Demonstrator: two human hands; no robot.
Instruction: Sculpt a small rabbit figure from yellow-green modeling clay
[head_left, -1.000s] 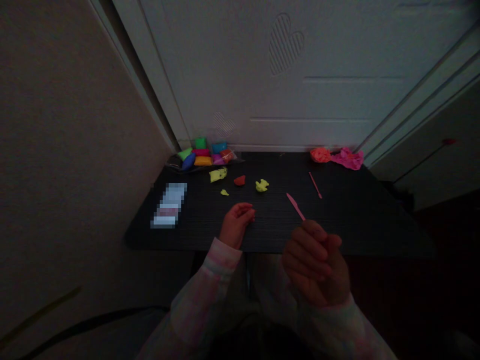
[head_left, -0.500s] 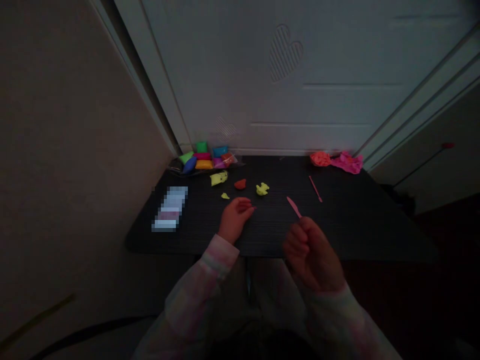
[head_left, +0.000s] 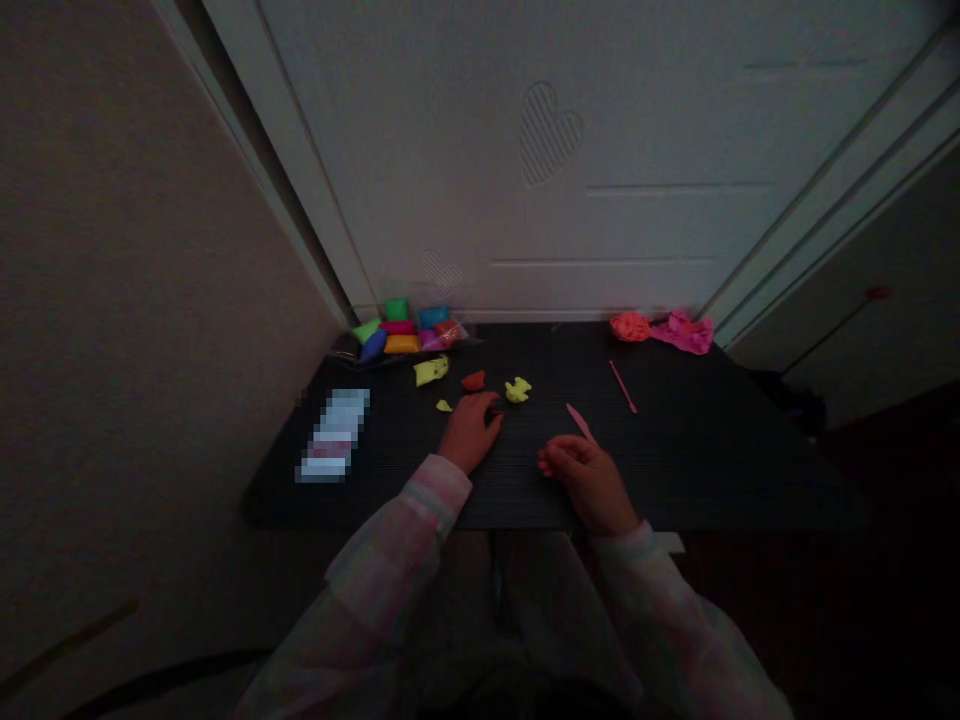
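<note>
My left hand (head_left: pixel 471 432) rests on the dark table, fingers curved and thumb apart, just in front of a red clay lump (head_left: pixel 474 381). A small yellow clay shape with stubby projections (head_left: pixel 517 390) sits beyond its thumb. Left of its fingers lies a little yellow scrap (head_left: pixel 444 406). My right hand (head_left: pixel 592 485) is over the table's front part with its fingers curled together; whatever they hold, if anything, is hidden. Behind it a pink plastic knife (head_left: pixel 580 422) lies on the table, its near end covered by the hand.
A clear bag of colourful clay packs (head_left: pixel 401 343) lies at the back left, with an opened yellow pack (head_left: pixel 430 371) before it. A pixelated bright rectangle (head_left: pixel 334 435) is at left. A thin pink tool (head_left: pixel 623 387) and crumpled pink and orange pieces (head_left: pixel 682 332) lie right.
My right hand has turned over and moved left, closer to the tabletop. My left hand has shifted slightly forward, towards the red lump. The camera view has tilted a little.
</note>
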